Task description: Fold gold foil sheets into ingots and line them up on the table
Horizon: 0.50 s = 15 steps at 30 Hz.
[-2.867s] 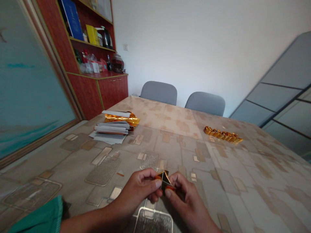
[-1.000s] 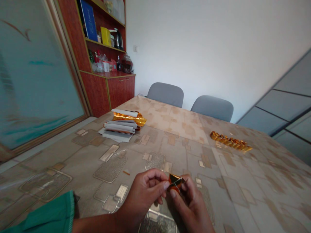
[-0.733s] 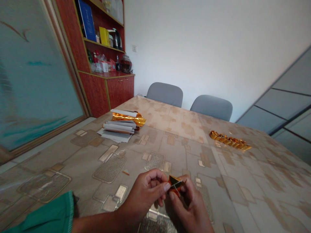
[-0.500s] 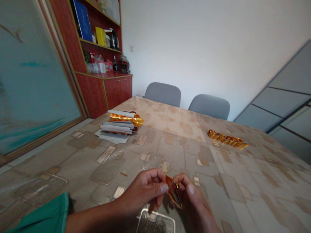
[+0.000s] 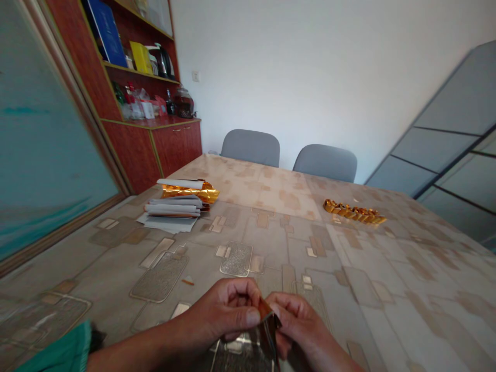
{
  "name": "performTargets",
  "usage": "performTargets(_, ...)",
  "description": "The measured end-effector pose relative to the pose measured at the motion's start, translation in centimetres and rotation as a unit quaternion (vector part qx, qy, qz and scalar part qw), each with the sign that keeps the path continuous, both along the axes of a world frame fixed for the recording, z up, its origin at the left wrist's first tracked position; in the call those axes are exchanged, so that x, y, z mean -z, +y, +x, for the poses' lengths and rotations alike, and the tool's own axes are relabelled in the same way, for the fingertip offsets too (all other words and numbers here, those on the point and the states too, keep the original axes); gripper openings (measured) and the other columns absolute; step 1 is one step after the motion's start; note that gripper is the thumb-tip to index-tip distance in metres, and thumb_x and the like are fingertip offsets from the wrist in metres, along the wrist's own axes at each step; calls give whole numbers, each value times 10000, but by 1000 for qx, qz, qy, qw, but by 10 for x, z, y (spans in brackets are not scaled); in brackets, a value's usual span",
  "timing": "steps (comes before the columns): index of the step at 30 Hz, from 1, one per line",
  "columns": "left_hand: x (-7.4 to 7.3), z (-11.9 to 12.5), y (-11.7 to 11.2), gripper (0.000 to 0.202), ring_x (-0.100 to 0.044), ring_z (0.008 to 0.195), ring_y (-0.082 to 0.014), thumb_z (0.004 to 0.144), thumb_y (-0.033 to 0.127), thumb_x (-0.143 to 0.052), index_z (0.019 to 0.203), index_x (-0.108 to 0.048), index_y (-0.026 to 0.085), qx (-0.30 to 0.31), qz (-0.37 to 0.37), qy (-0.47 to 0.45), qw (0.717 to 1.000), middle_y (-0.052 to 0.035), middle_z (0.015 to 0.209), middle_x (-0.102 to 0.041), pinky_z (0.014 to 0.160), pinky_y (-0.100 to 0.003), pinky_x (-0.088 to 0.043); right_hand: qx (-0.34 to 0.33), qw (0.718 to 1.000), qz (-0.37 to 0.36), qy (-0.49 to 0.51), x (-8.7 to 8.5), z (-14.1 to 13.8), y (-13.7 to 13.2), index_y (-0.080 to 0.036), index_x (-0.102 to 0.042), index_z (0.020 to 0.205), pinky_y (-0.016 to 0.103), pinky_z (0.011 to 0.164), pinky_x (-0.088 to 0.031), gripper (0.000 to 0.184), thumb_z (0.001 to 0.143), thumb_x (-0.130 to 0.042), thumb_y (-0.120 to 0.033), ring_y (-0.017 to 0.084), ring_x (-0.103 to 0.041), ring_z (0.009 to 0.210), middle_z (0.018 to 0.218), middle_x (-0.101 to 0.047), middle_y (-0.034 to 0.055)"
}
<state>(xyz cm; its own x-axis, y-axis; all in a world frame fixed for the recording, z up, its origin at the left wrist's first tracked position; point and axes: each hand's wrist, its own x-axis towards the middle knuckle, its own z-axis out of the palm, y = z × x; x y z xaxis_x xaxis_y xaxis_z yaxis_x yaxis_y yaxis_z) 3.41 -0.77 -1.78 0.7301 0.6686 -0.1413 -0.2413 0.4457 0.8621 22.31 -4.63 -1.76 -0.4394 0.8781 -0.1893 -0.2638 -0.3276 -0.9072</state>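
Note:
A small folded piece of gold foil paper point(image 5: 268, 330) is held between my two hands above the near edge of the table. My left hand point(image 5: 234, 310) pinches its left side between thumb and fingers. On its right side, my right hand point(image 5: 296, 320) grips the upper corner, fingers curled. The folds stand partly apart, with dark and shiny faces showing. Farther off to the right lies a row of folded gold foil pieces point(image 5: 354, 213). At the far left sits a stack of grey-white paper sheets point(image 5: 172, 209), with crumpled gold foil point(image 5: 209, 193) behind it.
A patterned cloth covers the table point(image 5: 279, 243). Two grey chairs point(image 5: 250, 147) stand at its far side by the white wall. A red cabinet point(image 5: 135, 150) with loaded shelves is at the back left. A small orange scrap point(image 5: 188, 281) lies left of my hands.
The folded foil paper has turned and tipped downward in my hands. My right hand has shifted its hold toward the upper corner. The whole view has swung slightly to the right.

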Motion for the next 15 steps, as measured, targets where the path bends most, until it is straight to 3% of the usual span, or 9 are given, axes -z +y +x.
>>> performTargets(9,-2,0,-3,386,-277,468,-49,743,437,-852,757,-564,179,21,-50,-2,999,78,592,-481,449,-200,-187,20,998,-36,37,0,2,-2,-160,-606,666,214,507,-252,482,724,-824,-586,62,-352,476,502,-449,-81)
performTargets(15,-4,1,-6,357,-354,554,-67,735,399,-867,783,-598,169,19,-97,-1,995,51,672,-509,506,-203,-213,-52,990,-77,104,-4,4,-4,-173,-633,748,200,349,-133,421,773,-799,-559,42,-195,315,369,-370,-140)
